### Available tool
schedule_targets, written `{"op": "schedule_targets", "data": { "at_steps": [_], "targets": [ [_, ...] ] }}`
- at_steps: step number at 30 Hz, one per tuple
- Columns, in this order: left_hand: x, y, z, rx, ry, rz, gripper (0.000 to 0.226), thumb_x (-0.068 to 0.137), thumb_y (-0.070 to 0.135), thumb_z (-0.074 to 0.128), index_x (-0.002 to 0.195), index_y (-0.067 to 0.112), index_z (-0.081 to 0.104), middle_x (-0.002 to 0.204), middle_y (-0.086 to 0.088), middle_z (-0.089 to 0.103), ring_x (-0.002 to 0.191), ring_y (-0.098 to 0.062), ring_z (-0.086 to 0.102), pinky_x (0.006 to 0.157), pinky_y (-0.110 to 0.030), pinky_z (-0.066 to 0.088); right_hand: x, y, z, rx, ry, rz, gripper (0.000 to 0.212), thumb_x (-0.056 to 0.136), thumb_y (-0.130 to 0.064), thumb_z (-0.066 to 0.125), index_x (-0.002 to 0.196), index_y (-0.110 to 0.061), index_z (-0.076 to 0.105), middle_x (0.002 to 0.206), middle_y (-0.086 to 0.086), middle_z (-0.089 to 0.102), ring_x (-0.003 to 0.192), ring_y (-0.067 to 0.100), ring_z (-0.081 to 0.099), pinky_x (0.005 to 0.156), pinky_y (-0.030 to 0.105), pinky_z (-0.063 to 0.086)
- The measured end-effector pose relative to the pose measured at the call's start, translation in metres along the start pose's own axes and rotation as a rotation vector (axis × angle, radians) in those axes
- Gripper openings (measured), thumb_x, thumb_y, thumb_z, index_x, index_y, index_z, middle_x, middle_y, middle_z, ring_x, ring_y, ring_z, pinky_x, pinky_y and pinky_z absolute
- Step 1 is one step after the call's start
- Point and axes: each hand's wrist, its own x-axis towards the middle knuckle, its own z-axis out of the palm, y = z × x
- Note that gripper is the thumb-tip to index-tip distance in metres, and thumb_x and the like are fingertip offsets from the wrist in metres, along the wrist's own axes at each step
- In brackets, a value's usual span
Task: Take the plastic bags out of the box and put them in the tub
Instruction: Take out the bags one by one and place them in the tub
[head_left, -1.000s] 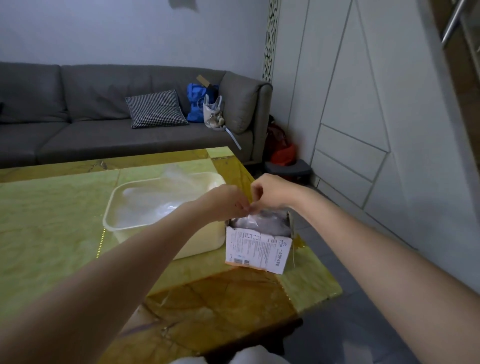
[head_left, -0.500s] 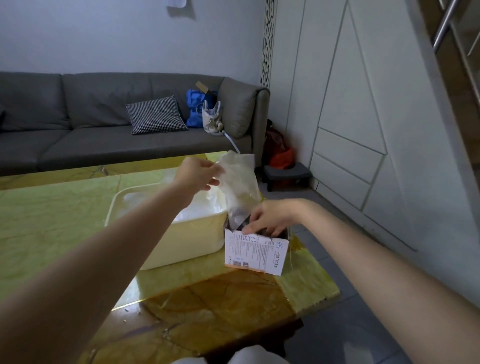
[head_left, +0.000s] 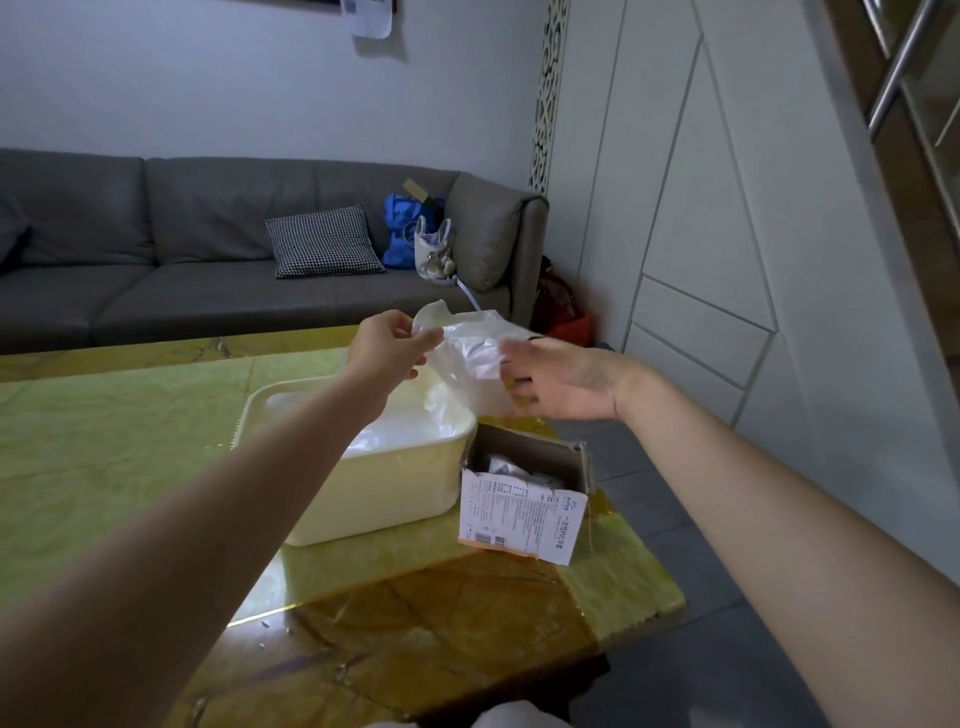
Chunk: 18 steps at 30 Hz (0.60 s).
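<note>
Grey sofa (head_left: 218, 270) along the far wall, a houndstooth cushion (head_left: 323, 241) and a blue bag (head_left: 404, 228) at its right end. Green and amber stone-pattern table (head_left: 130, 441) fills the near left.

Cream plastic tub (head_left: 374, 483) sits on the table toward its right side — clear plastic bags already lying inside. Just right of the tub, nearly touching it, the small cardboard box (head_left: 524, 493) stands open at the top, printed label facing me, more crumpled plastic visible within.

One clear plastic bag (head_left: 470, 358) is in the air above the tub's far right corner and the box. My left hand (head_left: 387, 345) pinches its upper left edge between thumb and fingertips. My right hand (head_left: 563, 382) is spread, fingers straight and parted, palm turned left — fingertips against the bag's right side, gripping nothing.
</note>
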Motion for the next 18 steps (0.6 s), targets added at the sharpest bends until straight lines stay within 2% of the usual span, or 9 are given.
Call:
{"op": "schedule_targets", "data": {
  "at_steps": [3, 7, 8, 10, 12, 13, 15, 17, 18],
  "targets": [
    [0.001, -0.002, -0.006, -0.028, 0.048, 0.011, 0.014, 0.088, 0.019, 0.061, 0.081, 0.011, 0.053, 0.076, -0.003, 0.057, 0.066, -0.010, 0.053, 0.062, -0.022, 0.046, -0.001, -0.011, 0.008, 0.079, 0.088, -0.053, 0.074, 0.058, -0.056, 0.070, 0.116, -0.011, 0.059, 0.106, 0.011, 0.068, 0.097, 0.022, 0.065, 0.087, 0.034, 0.054],
    [0.003, -0.008, -0.010, -0.084, 0.074, -0.043, 0.024, 0.091, 0.022, 0.058, 0.101, 0.001, 0.054, 0.081, -0.008, 0.058, 0.063, -0.010, 0.056, 0.060, -0.022, 0.050, 0.010, -0.021, 0.027, -0.016, 0.395, -0.093, 0.011, 0.086, -0.014, 0.065, 0.089, -0.004, 0.064, 0.082, 0.009, 0.066, 0.070, 0.017, 0.064, 0.065, 0.025, 0.054],
    [0.002, -0.009, -0.011, -0.048, 0.045, -0.056, 0.029, 0.090, 0.026, 0.059, 0.104, 0.001, 0.054, 0.085, -0.009, 0.058, 0.064, -0.011, 0.057, 0.059, -0.023, 0.050, 0.015, -0.022, 0.029, -0.042, 0.540, -0.104, 0.006, 0.088, -0.004, 0.061, 0.082, -0.004, 0.063, 0.077, 0.010, 0.064, 0.065, 0.018, 0.061, 0.060, 0.025, 0.053],
    [0.003, -0.011, -0.015, 0.101, 0.009, -0.051, 0.041, 0.087, 0.034, 0.062, 0.110, 0.002, 0.050, 0.094, -0.009, 0.058, 0.066, -0.012, 0.058, 0.058, -0.026, 0.049, 0.025, -0.024, 0.024, -0.232, 0.874, -0.168, 0.013, 0.090, -0.005, 0.055, 0.078, -0.006, 0.060, 0.076, 0.012, 0.061, 0.064, 0.022, 0.059, 0.060, 0.029, 0.050],
    [0.004, -0.007, -0.018, 0.154, 0.029, 0.013, 0.052, 0.084, 0.035, 0.064, 0.121, 0.004, 0.044, 0.112, -0.010, 0.054, 0.070, -0.013, 0.058, 0.065, -0.031, 0.051, 0.027, -0.030, 0.022, -0.667, 1.046, -0.285, 0.014, 0.094, -0.014, 0.050, 0.088, -0.008, 0.062, 0.082, 0.007, 0.059, 0.077, 0.020, 0.057, 0.067, 0.031, 0.045],
    [0.003, -0.003, -0.020, 0.109, 0.016, 0.060, 0.057, 0.084, 0.033, 0.065, 0.127, 0.006, 0.040, 0.123, -0.010, 0.050, 0.072, -0.013, 0.059, 0.068, -0.031, 0.052, 0.025, -0.033, 0.026, -0.872, 0.996, -0.338, 0.015, 0.095, -0.017, 0.050, 0.092, -0.009, 0.063, 0.084, 0.004, 0.058, 0.080, 0.018, 0.055, 0.068, 0.028, 0.043],
    [0.000, 0.010, -0.021, -0.056, -0.110, 0.121, 0.072, 0.081, 0.030, 0.067, 0.140, 0.015, 0.029, 0.133, -0.003, 0.044, 0.075, -0.012, 0.061, 0.070, -0.027, 0.054, 0.020, -0.039, 0.036, -1.073, 0.723, -0.380, 0.015, 0.094, -0.018, 0.054, 0.101, -0.010, 0.066, 0.090, 0.003, 0.062, 0.085, 0.016, 0.057, 0.073, 0.027, 0.043],
    [-0.006, 0.020, -0.022, -0.194, -0.345, 0.079, 0.075, 0.079, 0.029, 0.067, 0.141, 0.025, 0.027, 0.126, 0.002, 0.050, 0.074, -0.010, 0.063, 0.066, -0.023, 0.052, 0.020, -0.043, 0.047, -1.059, 0.529, -0.395, 0.017, 0.094, -0.017, 0.056, 0.104, -0.010, 0.067, 0.093, 0.003, 0.066, 0.088, 0.015, 0.061, 0.077, 0.027, 0.046],
    [-0.009, 0.022, -0.022, -0.235, -0.480, 0.037, 0.065, 0.078, 0.030, 0.066, 0.135, 0.023, 0.035, 0.116, 0.002, 0.056, 0.069, -0.008, 0.061, 0.063, -0.020, 0.051, 0.020, -0.044, 0.051, -1.018, 0.503, -0.426, 0.017, 0.094, -0.016, 0.055, 0.103, -0.009, 0.068, 0.091, 0.003, 0.066, 0.086, 0.014, 0.061, 0.075, 0.024, 0.045]
  ]
}}
